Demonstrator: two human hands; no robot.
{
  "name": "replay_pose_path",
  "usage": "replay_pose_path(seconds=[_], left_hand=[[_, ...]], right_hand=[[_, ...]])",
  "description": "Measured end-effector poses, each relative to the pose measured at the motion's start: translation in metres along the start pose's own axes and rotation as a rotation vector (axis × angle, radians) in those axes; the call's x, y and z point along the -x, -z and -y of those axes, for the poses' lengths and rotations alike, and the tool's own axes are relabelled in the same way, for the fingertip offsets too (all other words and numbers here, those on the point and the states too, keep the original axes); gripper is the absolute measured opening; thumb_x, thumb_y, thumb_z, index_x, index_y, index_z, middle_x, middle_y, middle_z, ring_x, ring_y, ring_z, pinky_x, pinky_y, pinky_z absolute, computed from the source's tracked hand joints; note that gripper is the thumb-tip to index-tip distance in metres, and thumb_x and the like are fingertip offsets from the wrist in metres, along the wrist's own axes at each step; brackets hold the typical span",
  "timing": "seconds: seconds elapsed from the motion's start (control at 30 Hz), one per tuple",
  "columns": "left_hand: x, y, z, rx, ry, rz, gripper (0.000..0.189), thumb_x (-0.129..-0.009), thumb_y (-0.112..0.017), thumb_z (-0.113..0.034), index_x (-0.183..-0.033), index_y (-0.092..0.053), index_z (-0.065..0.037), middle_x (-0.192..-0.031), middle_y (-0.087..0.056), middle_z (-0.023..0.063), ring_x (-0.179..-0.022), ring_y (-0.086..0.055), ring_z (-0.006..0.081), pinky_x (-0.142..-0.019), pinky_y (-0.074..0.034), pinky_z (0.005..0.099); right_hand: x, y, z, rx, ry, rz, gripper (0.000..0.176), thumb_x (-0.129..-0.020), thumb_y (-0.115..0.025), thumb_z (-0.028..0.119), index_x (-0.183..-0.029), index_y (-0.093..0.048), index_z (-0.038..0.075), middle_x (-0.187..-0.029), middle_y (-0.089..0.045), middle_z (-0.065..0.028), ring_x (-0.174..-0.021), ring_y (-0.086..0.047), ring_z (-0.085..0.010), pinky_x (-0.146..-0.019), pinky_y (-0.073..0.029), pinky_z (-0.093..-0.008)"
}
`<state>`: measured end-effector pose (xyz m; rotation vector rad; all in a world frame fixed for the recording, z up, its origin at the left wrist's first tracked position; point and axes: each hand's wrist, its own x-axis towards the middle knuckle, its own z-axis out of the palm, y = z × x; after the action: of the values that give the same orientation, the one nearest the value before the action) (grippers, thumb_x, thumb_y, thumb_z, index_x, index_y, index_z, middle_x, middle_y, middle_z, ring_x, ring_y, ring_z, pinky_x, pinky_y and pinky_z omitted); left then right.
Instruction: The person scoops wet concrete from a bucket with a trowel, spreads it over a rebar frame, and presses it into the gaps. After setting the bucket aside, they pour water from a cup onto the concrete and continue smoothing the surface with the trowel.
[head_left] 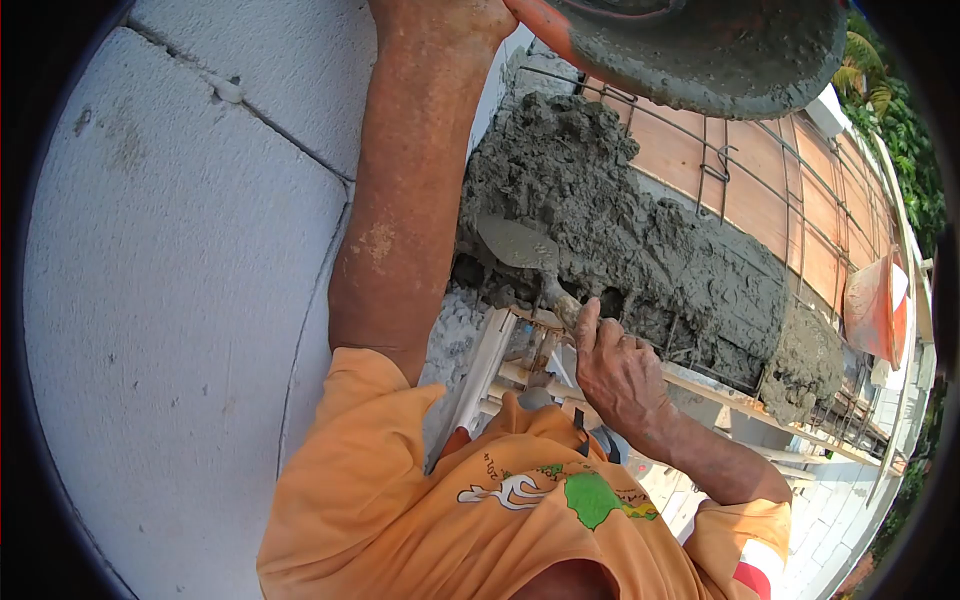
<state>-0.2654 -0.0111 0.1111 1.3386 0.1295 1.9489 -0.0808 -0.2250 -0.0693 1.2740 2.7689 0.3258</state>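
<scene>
My left hand (440, 18) is raised to the top of the view and grips the rim of an orange pan (700, 50) caked with grey mortar. My right hand (615, 368) is lower, closed around the handle of a trowel. The trowel's blade (515, 243) is pressed into a mass of wet grey concrete (640, 230). The concrete is heaped between steel reinforcement bars (720, 170), against brown formwork boards (770, 190). My orange shirt (480, 510) fills the bottom of the frame.
A wall of white blocks (190, 270) with mortar joints takes up the left half. A second orange pan (872, 305) rests at the far right on the formwork. Wooden scaffolding pieces (720, 395) and white paving lie below; green trees (905, 130) stand beyond.
</scene>
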Motion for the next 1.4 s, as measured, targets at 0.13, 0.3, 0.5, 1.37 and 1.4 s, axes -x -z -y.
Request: replay_pose_path(seconds=[0.13,0.3,0.5,1.37,1.4], left_hand=[[0.004,-0.003,0.002,-0.02,0.004,-0.014,0.035,-0.09,-0.062,-0.005,-0.122,-0.057,0.008,-0.11,-0.064,0.0139,-0.099,-0.062,0.0228,-0.091,-0.049,0.0348],[0.005,0.002,0.003,0.028,0.019,0.028,0.036,-0.091,-0.06,-0.004,-0.124,-0.056,0.008,-0.111,-0.064,0.015,-0.1,-0.062,0.0235,-0.091,-0.05,0.0353],[0.008,-0.003,0.003,0.082,0.02,-0.033,0.038,-0.089,-0.061,-0.002,-0.125,-0.055,0.009,-0.112,-0.064,0.0152,-0.099,-0.063,0.0226,-0.089,-0.05,0.0326],[0.007,-0.003,-0.003,0.022,0.089,-0.202,0.038,-0.086,-0.064,0.0,-0.123,-0.057,0.007,-0.109,-0.065,0.0137,-0.097,-0.064,0.022,-0.086,-0.052,0.0326],[0.004,-0.004,-0.005,0.025,0.085,-0.195,0.038,-0.086,-0.064,0.0,-0.123,-0.057,0.007,-0.109,-0.065,0.0137,-0.097,-0.064,0.022,-0.086,-0.052,0.0326]], right_hand=[[0.011,0.003,0.001,-0.114,-0.016,0.023,0.059,-0.08,-0.061,0.005,-0.132,-0.047,-0.018,-0.077,-0.054,-0.0105,-0.058,-0.06,-0.0161,-0.046,-0.051,-0.0314],[0.01,0.019,-0.023,-0.239,-0.071,-0.035,0.06,-0.08,-0.059,0.004,-0.133,-0.044,-0.018,-0.078,-0.055,-0.0113,-0.058,-0.062,-0.0182,-0.048,-0.052,-0.0331],[-0.007,0.003,-0.011,-0.084,0.003,0.119,0.058,-0.08,-0.059,0.003,-0.133,-0.045,-0.017,-0.081,-0.055,-0.0114,-0.062,-0.063,-0.0188,-0.052,-0.052,-0.0309],[-0.138,0.099,-0.075,0.244,0.467,0.179,0.006,-0.082,-0.07,0.014,-0.083,-0.076,0.015,-0.085,-0.073,-0.0022,-0.091,-0.072,-0.0212,-0.077,-0.057,-0.0362],[-0.146,0.085,-0.076,0.175,0.552,0.032,0.006,-0.08,-0.069,0.011,-0.076,-0.073,0.012,-0.078,-0.071,-0.0039,-0.083,-0.072,-0.0227,-0.071,-0.057,-0.0377]])
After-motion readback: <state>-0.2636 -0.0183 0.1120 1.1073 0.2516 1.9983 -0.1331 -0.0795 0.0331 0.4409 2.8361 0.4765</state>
